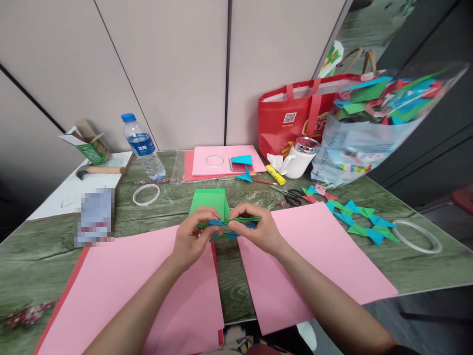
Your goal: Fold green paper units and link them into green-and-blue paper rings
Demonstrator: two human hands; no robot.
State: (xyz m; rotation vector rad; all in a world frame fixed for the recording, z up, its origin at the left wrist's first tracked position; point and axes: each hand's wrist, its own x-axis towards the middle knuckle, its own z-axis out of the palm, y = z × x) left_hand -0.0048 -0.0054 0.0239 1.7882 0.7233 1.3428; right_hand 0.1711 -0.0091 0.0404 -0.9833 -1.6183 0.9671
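Above the middle of the table, my left hand (pixel 197 234) pinches blue folded paper (pixel 215 222) between thumb and fingers. My right hand (pixel 258 229) is closed on a green folded paper strip (pixel 246 219), its thumb pressed below and fingers above. The two papers meet or overlap between my hands; how they join is hidden by the fingers. More blue and green folds show just under my fingertips. Right behind my left hand lies green square paper (pixel 209 198). Pink sheets (pixel 148 291) lie beneath my left forearm, and another pink sheet (pixel 325 256) beneath the right.
A chain of folded paper (pixel 354 217) and a white ring (pixel 417 236) lie right, near scissors (pixel 291 197). Behind stand a white mug (pixel 301 160), a red bag (pixel 277 123) and a plastic bag of paper pieces (pixel 343 148). A water bottle (pixel 142 145) and hammer (pixel 103 169) are left.
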